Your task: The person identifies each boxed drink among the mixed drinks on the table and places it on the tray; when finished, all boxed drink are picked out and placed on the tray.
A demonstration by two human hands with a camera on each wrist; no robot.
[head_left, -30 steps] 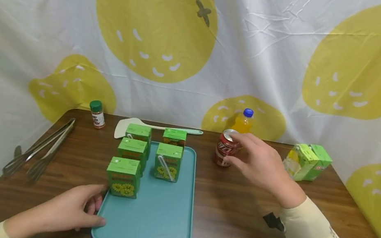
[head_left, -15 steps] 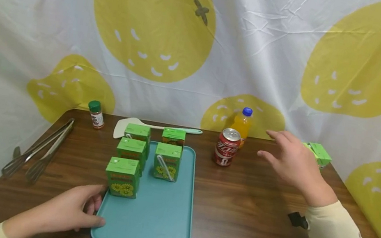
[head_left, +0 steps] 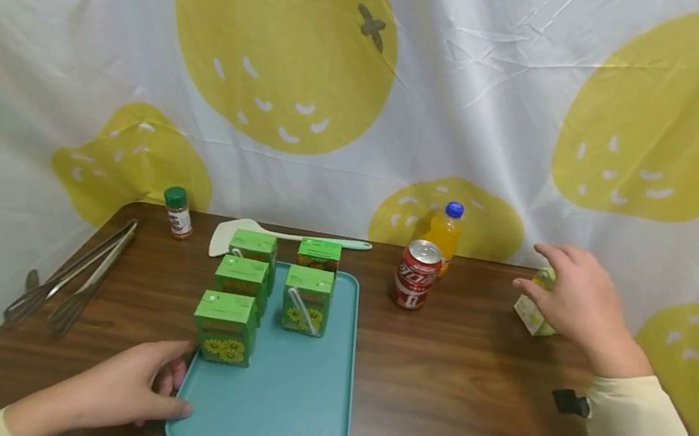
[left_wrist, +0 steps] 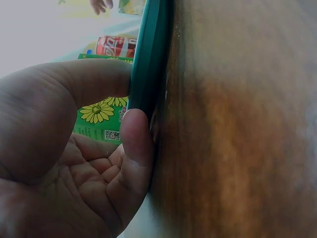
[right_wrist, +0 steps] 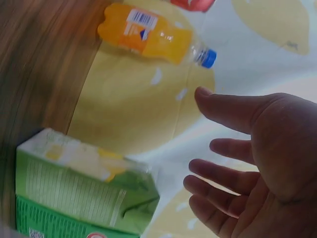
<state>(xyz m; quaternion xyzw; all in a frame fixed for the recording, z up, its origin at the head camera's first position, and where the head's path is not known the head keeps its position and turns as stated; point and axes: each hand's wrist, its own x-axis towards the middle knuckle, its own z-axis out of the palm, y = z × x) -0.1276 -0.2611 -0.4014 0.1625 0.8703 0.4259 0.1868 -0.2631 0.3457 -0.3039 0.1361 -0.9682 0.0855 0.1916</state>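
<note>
My left hand (head_left: 125,381) holds the near left edge of a teal tray (head_left: 292,407); in the left wrist view the thumb meets the rim and the fingers (left_wrist: 136,136) curl against its side. Several green juice boxes (head_left: 224,335) stand upright on the tray in two rows, one with a straw on its front. My right hand (head_left: 585,309) hovers at the far right, fingers spread and holding nothing. It partly covers a pale green and yellow drink carton (head_left: 533,316) there. The right wrist view shows this carton beside a darker green carton (right_wrist: 59,218), both below the hand.
A red soda can (head_left: 417,274) stands right of the tray, before an orange drink bottle (head_left: 445,233) with a blue cap. Behind the tray lies a spatula (head_left: 244,232). At left are a green-capped spice jar (head_left: 177,212) and metal tongs (head_left: 73,273). A lemon-print curtain (head_left: 454,74) hangs behind.
My right hand has moved right, from beside the soda can to the drink cartons, which it now partly hides. The left hand, tray and juice boxes have stayed put.
</note>
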